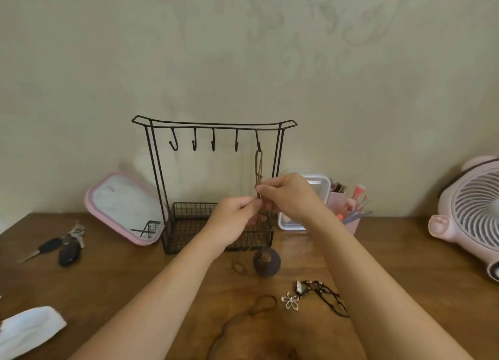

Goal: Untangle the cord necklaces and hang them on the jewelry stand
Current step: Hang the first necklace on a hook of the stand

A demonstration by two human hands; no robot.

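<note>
A black wire jewelry stand (213, 124) sits on a wooden table (113, 284) against a pale wall, with five hooks along its top bar and a mesh basket at its base. A brown cord necklace (258, 168) hangs from the rightmost hook (258, 143), its loop running straight down into both hands. The right hand (289, 195) pinches the cord between thumb and fingertips just below the loop, and the left hand (235, 219) pinches it right beside, fingertips nearly touching the right hand's. Below the hands the cord drops in front of the basket to a dark round pendant (266, 262), which seems to rest on the table just ahead of the basket; the hands hide the stretch of cord between.

On the table near the pendant lies a small brown cord loop (239, 266). Closer to the camera, a dark beaded necklace with a flower charm (313, 297) lies in a loose heap by the right forearm, and another brown cord (251, 313) trails between the two forearms toward the bottom edge.

A pink-rimmed mirror (121, 208) leans at the stand's left side, touching the basket corner. Behind the right hand stand a white container (310, 186) and a pink cup of brushes (348, 211). A pink fan (469, 216) sits far right, a bunch of keys (62, 246) far left, and a white face mask (27, 330) at the lower left corner
</note>
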